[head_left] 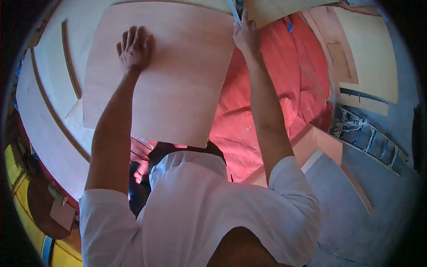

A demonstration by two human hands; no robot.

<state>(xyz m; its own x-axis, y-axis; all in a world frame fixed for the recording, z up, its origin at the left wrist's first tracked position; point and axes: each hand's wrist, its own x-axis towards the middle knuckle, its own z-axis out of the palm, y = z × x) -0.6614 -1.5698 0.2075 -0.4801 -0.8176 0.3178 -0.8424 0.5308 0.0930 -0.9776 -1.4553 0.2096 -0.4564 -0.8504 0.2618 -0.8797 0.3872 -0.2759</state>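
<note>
A large, thin sheet of pinkish-brown plywood [178, 84] lies in front of me, its near edge close to my waist. On its upper left part my left hand [134, 51] rests palm down, fingers spread. My right hand [247, 35] is at the sheet's far right edge, closed round a slim tool [234, 10] with a light blue strip and a dark part. The tool's far end runs out of the picture, so its exact kind cannot be made out. Small splinters stick out at the sheet's near right corner.
Red sheeting [271, 107] spreads to the right of the plywood. Long pale boards [53, 120] with brown edges lie at left. Farther right are light panels [369, 53], a metal ladder [373, 140] and an angled wooden frame [327, 144]. What looks like another person's arm [360, 9] shows at top right.
</note>
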